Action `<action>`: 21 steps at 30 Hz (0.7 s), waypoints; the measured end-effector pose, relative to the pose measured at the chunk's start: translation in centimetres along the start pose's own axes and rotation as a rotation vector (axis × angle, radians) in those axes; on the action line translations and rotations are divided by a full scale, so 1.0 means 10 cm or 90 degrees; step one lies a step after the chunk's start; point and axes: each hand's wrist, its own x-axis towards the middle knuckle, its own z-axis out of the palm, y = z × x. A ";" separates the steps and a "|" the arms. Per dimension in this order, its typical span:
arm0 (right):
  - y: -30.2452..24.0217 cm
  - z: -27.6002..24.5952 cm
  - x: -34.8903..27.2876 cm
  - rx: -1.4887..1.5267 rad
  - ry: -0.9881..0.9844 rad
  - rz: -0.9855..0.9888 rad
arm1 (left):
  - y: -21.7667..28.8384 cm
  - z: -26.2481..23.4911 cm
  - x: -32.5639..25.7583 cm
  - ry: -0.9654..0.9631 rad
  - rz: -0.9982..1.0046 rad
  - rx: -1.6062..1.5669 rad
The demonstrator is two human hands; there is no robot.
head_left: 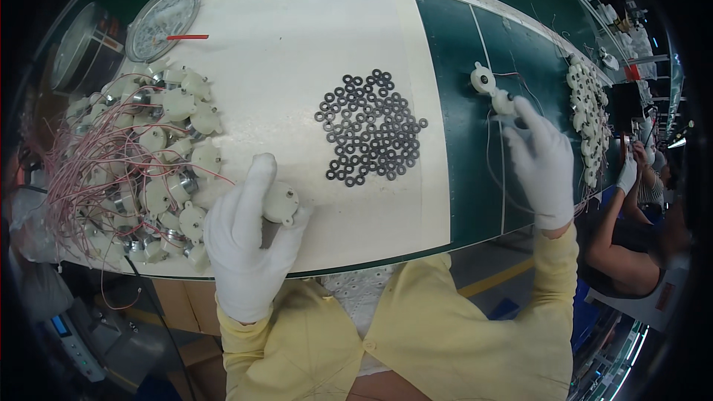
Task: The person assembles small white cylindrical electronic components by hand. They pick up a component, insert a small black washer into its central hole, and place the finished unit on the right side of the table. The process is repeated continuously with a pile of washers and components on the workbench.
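Left hand, in a white knit glove, is gripping a small round motor with a cream plastic housing; thumb is sticking up beside it, fingers closed around the casing from below. It is sitting over the near edge of the white mat, just right of the motor pile.

Right hand, also white-gloved, is reaching out over the dark green belt. Its fingertips are pinching a second cream motor, which is lying against another one of the same pear-like shape on the belt. Thin wires are trailing from these down across the belt.

Pile of motors is covering the left part of the mat: flat-topped round casings, cream plastic with metal undersides showing, tangled in thin pink-red wires.

Black rings, small flat washers, rubbery or matte looking, are lying spread in a loose single-layer patch mid-mat, well apart from both hands.

A round dial with a clear face and red pointer is resting at the mat's far left corner, with a metal cylinder beside it.

A row of finished cream motors is lying farther along the belt. Another person's gloved hand is working at the belt edge on the right.

Yellow sleeves are covering both forearms, smooth woven fabric.
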 end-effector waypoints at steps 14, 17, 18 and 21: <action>-1.75 0.28 -0.16 0.398 0.007 -0.334 | 0.27 -0.06 0.10 0.079 0.117 -0.224; -1.78 0.31 -0.15 0.402 0.075 -0.333 | 0.35 -0.07 0.17 0.094 0.171 -0.248; -1.78 0.32 -0.15 0.408 0.107 -0.336 | 0.39 -0.08 0.16 0.084 0.173 -0.248; -1.72 0.27 -0.12 0.417 0.128 -0.339 | 0.51 -0.11 0.07 0.015 0.157 -0.202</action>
